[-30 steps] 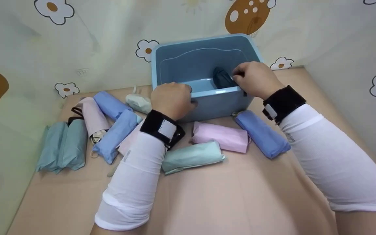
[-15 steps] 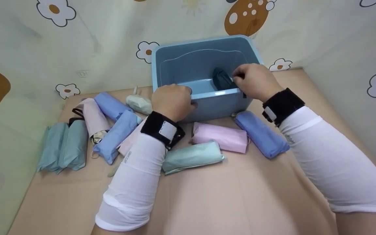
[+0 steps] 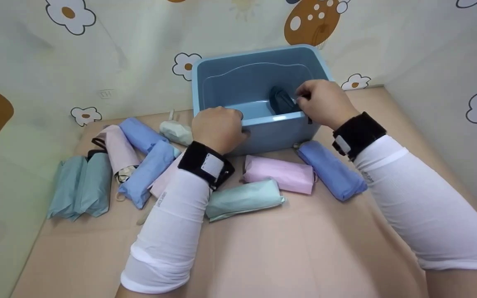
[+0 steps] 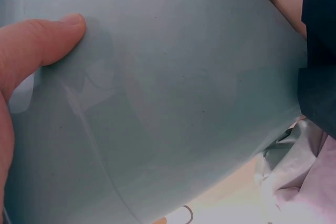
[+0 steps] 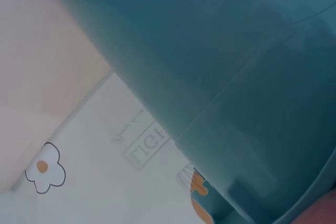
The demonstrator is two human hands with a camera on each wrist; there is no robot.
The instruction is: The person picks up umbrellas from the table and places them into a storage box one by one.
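Note:
A blue plastic bin (image 3: 259, 136) stands against the back wall. My left hand (image 3: 220, 126) grips its front rim from above; in the left wrist view the thumb (image 4: 63, 38) lies along the outer wall. My right hand (image 3: 325, 101) curls over the front right corner of the rim; only a bit of that hand (image 5: 317, 211) shows in the right wrist view. Inside the bin, beside the right fingers, lies a dark folded bundle (image 3: 280, 100). In front lie a pink folding umbrella (image 3: 280, 174), a mint one (image 3: 244, 199) and a blue one (image 3: 333, 170).
More folding umbrellas lie to the left: two green (image 3: 93, 182), a pale pink (image 3: 118, 149), two blue (image 3: 149, 171) and a pale green (image 3: 176, 131). Another pink one (image 3: 166, 176) is partly hidden by the left arm. A patterned curtain (image 3: 139, 49) hangs behind.

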